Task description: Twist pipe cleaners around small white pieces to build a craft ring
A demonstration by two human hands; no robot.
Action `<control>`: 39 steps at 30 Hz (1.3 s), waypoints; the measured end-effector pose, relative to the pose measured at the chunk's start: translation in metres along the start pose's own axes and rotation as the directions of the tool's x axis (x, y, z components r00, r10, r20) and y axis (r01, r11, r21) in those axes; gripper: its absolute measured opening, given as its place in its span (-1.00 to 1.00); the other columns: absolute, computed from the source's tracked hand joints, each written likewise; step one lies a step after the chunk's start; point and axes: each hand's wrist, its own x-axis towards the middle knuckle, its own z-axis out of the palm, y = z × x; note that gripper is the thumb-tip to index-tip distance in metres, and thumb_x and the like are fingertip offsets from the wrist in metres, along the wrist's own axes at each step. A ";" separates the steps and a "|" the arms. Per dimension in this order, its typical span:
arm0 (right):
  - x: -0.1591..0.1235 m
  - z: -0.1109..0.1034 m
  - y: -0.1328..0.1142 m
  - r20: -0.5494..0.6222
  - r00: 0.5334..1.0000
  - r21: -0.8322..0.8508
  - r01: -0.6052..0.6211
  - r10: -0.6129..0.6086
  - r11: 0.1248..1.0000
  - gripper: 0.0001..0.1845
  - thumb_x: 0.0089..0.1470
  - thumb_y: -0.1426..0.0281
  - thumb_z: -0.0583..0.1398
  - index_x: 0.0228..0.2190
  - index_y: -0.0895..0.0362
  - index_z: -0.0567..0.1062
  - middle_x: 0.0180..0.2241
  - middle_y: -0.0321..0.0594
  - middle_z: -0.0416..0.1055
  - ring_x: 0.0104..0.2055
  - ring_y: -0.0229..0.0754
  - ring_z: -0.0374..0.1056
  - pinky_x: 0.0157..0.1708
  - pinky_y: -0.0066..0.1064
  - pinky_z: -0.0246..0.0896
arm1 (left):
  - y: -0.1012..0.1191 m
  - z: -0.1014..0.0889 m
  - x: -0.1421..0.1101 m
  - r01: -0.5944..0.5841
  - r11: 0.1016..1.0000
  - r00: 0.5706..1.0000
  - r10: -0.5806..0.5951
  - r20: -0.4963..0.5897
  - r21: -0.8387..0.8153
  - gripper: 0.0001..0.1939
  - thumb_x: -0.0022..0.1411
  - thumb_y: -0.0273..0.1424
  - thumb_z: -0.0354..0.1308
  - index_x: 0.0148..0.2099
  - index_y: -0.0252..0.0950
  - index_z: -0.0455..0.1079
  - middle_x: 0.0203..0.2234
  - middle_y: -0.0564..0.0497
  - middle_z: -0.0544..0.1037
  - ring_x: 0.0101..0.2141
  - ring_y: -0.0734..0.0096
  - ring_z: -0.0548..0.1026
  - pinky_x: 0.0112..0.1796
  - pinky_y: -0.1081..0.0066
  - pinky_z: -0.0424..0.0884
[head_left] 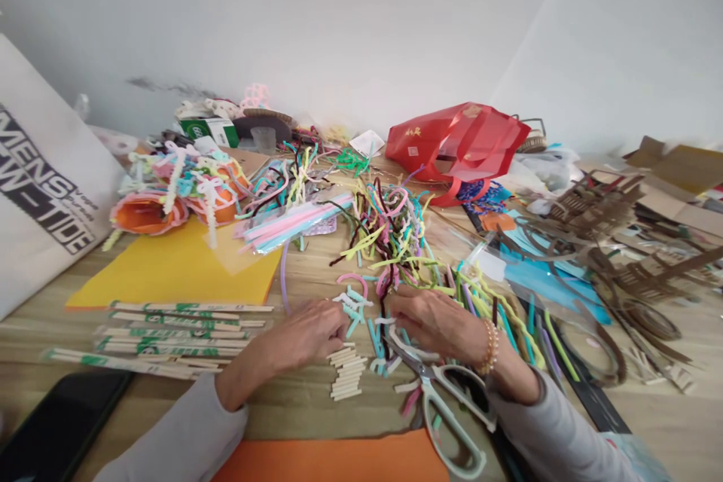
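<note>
Fingers [337,320] bent inward on both sides, low over the small pieces at the middle of the table [294,408]! Sweeping from the left: a dark phone [62,422] lies near, wrapped sticks [169,346] with green print sit stacked just beyond it, and a yellow sheet [181,263] spreads farther back.

Now the left hand [302,335], knuckles folded, the gap between its fingers narrow, the tips right at the white and pale-blue pieces [354,312]; whether anything is pinched there, I cannot tell. Just to its near right, short pale sticks [346,375] lie in a loose column, and that's a risk: a low knuckle or a dragging thumb could scatter them.

Over to the right hand [437,322], its fingers angled down and left beside a dark brown strand [384,312], tips bunched close; again, no telling whether they grip it. Far of both hands rises a tangle of fuzzy stems [389,218], so a hard tug on one strand might well haul neighbours along.

And look at the scissors [425,372]! Handles near right, blades running in under the right hand: a careless shift of the palm could nudge them or graze a finger, while the beaded bracelet [490,345] could catch a loose stem. Farther right, brown strips [607,354] curl beside a blue sheet [550,271].
</note>
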 end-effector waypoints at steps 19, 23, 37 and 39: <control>0.022 0.035 -0.012 -0.088 0.988 0.963 0.053 0.123 0.266 -0.65 0.13 0.10 0.09 -0.39 0.16 0.32 -0.60 -0.37 0.33 -0.67 -0.35 0.25 -0.66 -0.54 0.08 | 0.015 0.003 0.024 -0.127 0.342 0.938 -0.263 -0.224 -0.931 -0.67 -0.06 -0.29 0.33 -0.25 -0.37 0.44 -0.49 0.01 0.50 -0.50 0.48 0.42 -0.44 0.46 0.36; 0.024 0.036 -0.011 -0.076 0.987 0.966 0.038 0.138 0.255 -0.63 0.10 0.10 0.12 -0.40 0.19 0.36 -0.55 -0.31 0.37 -0.60 -0.35 0.31 -0.62 -0.55 0.13 | 0.017 0.004 0.023 -0.134 0.393 0.935 -0.253 -0.247 -0.910 -0.76 0.00 -0.30 0.28 -0.31 -0.36 0.47 -0.46 0.00 0.50 -0.47 0.46 0.40 -0.43 0.47 0.35; 0.027 0.042 -0.009 -0.080 0.982 0.963 0.032 0.173 0.267 -0.59 0.10 0.08 0.11 -0.46 0.20 0.36 -0.59 -0.33 0.37 -0.64 -0.37 0.30 -0.64 -0.56 0.13 | 0.010 0.017 0.023 -0.153 0.512 0.934 -0.204 -0.293 -0.845 -0.82 0.11 -0.32 0.19 -0.30 -0.35 0.44 -0.49 0.04 0.44 -0.45 0.45 0.37 -0.39 0.46 0.33; 0.027 0.043 -0.010 -0.076 0.981 0.966 0.028 0.180 0.256 -0.59 0.09 0.07 0.11 -0.48 0.20 0.35 -0.60 -0.33 0.36 -0.65 -0.37 0.29 -0.66 -0.57 0.11 | 0.009 0.019 0.024 -0.167 0.509 0.924 -0.217 -0.314 -0.844 -0.84 0.10 -0.34 0.20 -0.33 -0.35 0.43 -0.49 0.05 0.44 -0.44 0.45 0.37 -0.39 0.47 0.32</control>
